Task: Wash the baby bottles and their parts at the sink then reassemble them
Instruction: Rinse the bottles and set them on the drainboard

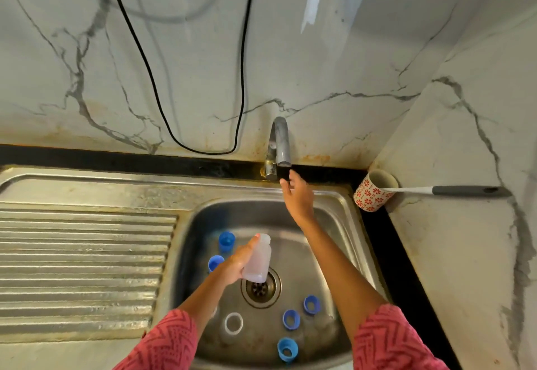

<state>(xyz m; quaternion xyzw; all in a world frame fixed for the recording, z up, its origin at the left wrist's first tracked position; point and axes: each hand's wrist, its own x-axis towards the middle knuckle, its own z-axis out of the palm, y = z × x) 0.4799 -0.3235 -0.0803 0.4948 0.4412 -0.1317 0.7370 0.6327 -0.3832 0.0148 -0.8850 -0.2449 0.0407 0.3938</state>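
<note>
**Clear bottle waits under the tap**

Clear plastic bottle (257, 257) is gripped in my left hand (236, 263) over the sink (334, 204) drain, long axis pointing toward the tap (279, 148). My right hand (297, 195), fingers spread, reaches nearer to it, just below.

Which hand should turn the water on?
The right hand: it is open and already up by the tap. The left hand is busy holding the bottle over the drain.
</note>
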